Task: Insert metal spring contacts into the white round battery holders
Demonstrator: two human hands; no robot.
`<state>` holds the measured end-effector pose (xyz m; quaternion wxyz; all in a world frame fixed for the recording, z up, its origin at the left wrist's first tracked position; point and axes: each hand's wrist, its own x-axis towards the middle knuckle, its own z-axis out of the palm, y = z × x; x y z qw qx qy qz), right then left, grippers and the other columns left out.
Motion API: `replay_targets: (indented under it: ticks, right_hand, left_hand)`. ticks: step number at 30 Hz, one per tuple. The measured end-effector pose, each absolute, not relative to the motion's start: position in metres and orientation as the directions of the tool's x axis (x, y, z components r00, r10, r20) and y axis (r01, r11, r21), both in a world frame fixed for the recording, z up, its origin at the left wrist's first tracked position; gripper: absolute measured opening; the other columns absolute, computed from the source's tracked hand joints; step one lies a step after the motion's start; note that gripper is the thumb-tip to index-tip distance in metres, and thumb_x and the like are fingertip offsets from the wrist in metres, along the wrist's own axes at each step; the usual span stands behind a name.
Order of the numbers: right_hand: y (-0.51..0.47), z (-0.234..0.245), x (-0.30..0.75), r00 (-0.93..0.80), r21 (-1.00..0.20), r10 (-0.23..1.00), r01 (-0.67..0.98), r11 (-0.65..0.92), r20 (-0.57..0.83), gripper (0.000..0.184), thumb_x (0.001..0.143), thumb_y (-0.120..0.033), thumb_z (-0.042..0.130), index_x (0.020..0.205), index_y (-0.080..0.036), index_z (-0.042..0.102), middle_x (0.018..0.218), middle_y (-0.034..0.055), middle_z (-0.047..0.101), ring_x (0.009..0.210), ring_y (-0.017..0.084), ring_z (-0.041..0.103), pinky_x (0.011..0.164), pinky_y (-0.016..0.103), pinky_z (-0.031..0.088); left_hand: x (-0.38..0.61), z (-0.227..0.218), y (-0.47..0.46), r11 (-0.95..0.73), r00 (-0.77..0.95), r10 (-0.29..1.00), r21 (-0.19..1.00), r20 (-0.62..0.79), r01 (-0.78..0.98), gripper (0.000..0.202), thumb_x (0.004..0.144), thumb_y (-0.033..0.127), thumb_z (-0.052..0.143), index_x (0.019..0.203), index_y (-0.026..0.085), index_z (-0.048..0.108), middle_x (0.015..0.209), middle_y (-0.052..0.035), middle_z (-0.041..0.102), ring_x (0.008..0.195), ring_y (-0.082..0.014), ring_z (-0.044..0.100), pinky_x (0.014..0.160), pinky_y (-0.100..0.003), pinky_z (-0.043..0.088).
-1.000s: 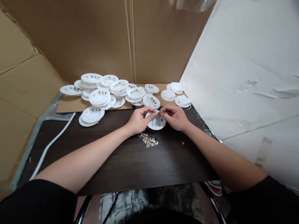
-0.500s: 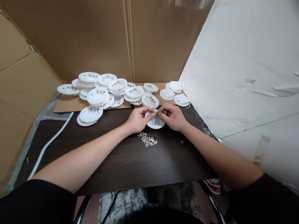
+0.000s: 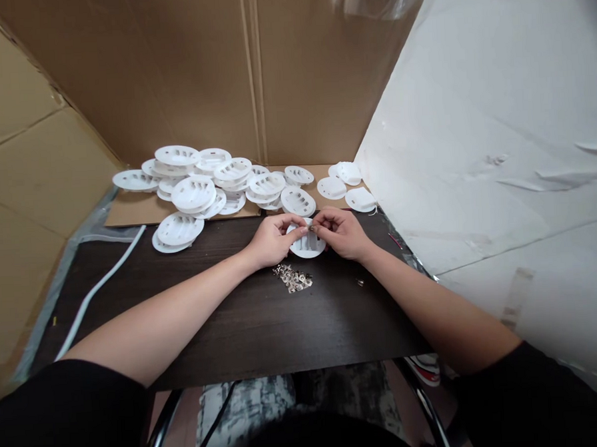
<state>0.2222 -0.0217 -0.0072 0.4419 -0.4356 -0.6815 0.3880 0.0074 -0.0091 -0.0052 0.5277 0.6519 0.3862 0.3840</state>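
Observation:
A white round plastic battery holder (image 3: 307, 248) with moulded slots lies on the dark table between my hands. Above its far part, my left hand (image 3: 273, 241) is closed in a pinch, thumb and forefinger at a small metal contact plate (image 3: 311, 229). From the other side my right hand (image 3: 343, 234) pinches the same small plate, fingertips nearly meeting those of the left. The fingers hide most of the plate. Just nearer to me, a heap of loose metal contact plates (image 3: 293, 278) rests on the table. One small metal piece (image 3: 360, 283) lies apart, below my right wrist.
Stacked white round holders (image 3: 193, 192) cover a cardboard sheet at the back left. Several more, flat side up (image 3: 360, 199), lie at the back right. A pale cable (image 3: 104, 280) runs down the left side. Cardboard (image 3: 170, 70) walls the back, a white panel (image 3: 478, 121) the right.
Both hands keep their pinch over the holder, with only slight finger movement. The whole view has shifted a little; the heap and stacks look the same.

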Motion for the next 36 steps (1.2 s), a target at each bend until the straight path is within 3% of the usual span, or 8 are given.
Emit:
replay_targets:
  ticks: [5, 10, 12, 15, 18, 22, 24, 36]
  right_hand:
    - [-0.020, -0.003, 0.225, -0.250, -0.933, 0.937, 0.202, 0.299, 0.246, 0.027, 0.090, -0.047, 0.077, 0.083, -0.023, 0.067, 0.080, -0.0008, 0.059, 0.056, 0.012, 0.054, 0.048, 0.030, 0.054]
    - [-0.017, 0.002, 0.235, -0.199, -0.893, 0.936, 0.297, 0.339, 0.290, 0.022, 0.095, -0.041, 0.072, 0.086, -0.022, 0.068, 0.069, -0.0011, 0.062, 0.052, 0.014, 0.056, 0.050, 0.031, 0.046]
    - [-0.016, 0.006, 0.239, -0.190, -0.825, 0.914, 0.394, 0.406, 0.359, 0.017, 0.095, -0.034, 0.070, 0.084, -0.022, 0.067, 0.067, -0.0007, 0.061, 0.057, 0.016, 0.056, 0.055, 0.032, 0.045]
    - [-0.016, 0.012, 0.242, -0.250, -0.635, 0.828, 0.544, 0.549, 0.503, 0.013, 0.093, -0.024, 0.069, 0.080, -0.023, 0.066, 0.073, 0.0012, 0.060, 0.069, 0.018, 0.055, 0.067, 0.034, 0.046]
    - [-0.018, 0.015, 0.242, -0.336, -0.536, 0.766, 0.562, 0.630, 0.547, 0.012, 0.094, -0.019, 0.065, 0.083, -0.024, 0.065, 0.076, 0.0013, 0.059, 0.070, 0.018, 0.054, 0.069, 0.035, 0.045]
    - [-0.022, 0.017, 0.241, -0.426, -0.512, 0.749, 0.550, 0.660, 0.507, 0.009, 0.094, -0.017, 0.063, 0.088, -0.024, 0.064, 0.081, 0.0013, 0.058, 0.070, 0.018, 0.052, 0.068, 0.035, 0.043]
    - [-0.024, 0.018, 0.240, -0.460, -0.516, 0.749, 0.543, 0.662, 0.477, 0.009, 0.093, -0.016, 0.063, 0.089, -0.024, 0.064, 0.083, 0.0011, 0.057, 0.069, 0.017, 0.050, 0.067, 0.035, 0.042]
    - [-0.027, 0.016, 0.237, -0.549, -0.454, 0.713, 0.550, 0.701, 0.436, 0.008, 0.095, -0.016, 0.063, 0.091, -0.022, 0.065, 0.089, 0.0031, 0.058, 0.075, 0.018, 0.055, 0.070, 0.034, 0.046]
  left_hand:
    - [0.009, -0.005, -0.009, -0.102, 0.391, 0.919, 0.990, 0.056, 0.097, 0.030, 0.091, 0.045, 0.081, 0.103, 0.019, 0.074, 0.069, 0.0007, 0.066, 0.044, -0.0097, 0.051, 0.040, -0.024, 0.041]
    - [0.010, -0.003, -0.012, -0.103, 0.349, 0.934, 0.993, 0.076, 0.060, 0.032, 0.095, 0.046, 0.078, 0.111, 0.020, 0.070, 0.088, -0.0028, 0.073, 0.046, -0.0097, 0.058, 0.038, -0.022, 0.040]
    - [0.010, -0.002, -0.014, -0.121, 0.338, 0.937, 0.990, 0.091, 0.069, 0.030, 0.096, 0.045, 0.076, 0.113, 0.021, 0.069, 0.100, -0.0043, 0.075, 0.046, -0.0080, 0.057, 0.037, -0.022, 0.040]
    - [0.010, -0.001, -0.016, -0.134, 0.344, 0.934, 0.987, 0.097, 0.086, 0.029, 0.099, 0.041, 0.072, 0.122, 0.023, 0.069, 0.102, -0.0043, 0.076, 0.047, -0.0072, 0.055, 0.041, -0.021, 0.041]
    - [0.011, -0.004, -0.014, -0.175, 0.364, 0.922, 0.981, 0.133, 0.083, 0.034, 0.097, 0.035, 0.071, 0.129, 0.021, 0.071, 0.107, -0.0072, 0.078, 0.060, -0.0115, 0.062, 0.051, -0.024, 0.049]
    - [0.010, -0.009, -0.010, -0.235, 0.371, 0.910, 0.968, 0.187, 0.088, 0.035, 0.094, 0.033, 0.073, 0.124, 0.015, 0.074, 0.112, -0.0119, 0.081, 0.093, -0.0217, 0.073, 0.082, -0.034, 0.059]
    - [0.009, -0.011, -0.008, -0.252, 0.375, 0.906, 0.961, 0.194, 0.111, 0.033, 0.094, 0.036, 0.072, 0.119, 0.014, 0.077, 0.114, -0.0127, 0.081, 0.100, -0.0243, 0.074, 0.088, -0.037, 0.059]
    - [0.006, -0.010, -0.007, -0.257, 0.402, 0.898, 0.954, 0.176, 0.155, 0.037, 0.097, 0.048, 0.067, 0.099, 0.014, 0.082, 0.091, -0.0082, 0.080, 0.083, -0.0211, 0.069, 0.074, -0.031, 0.052]
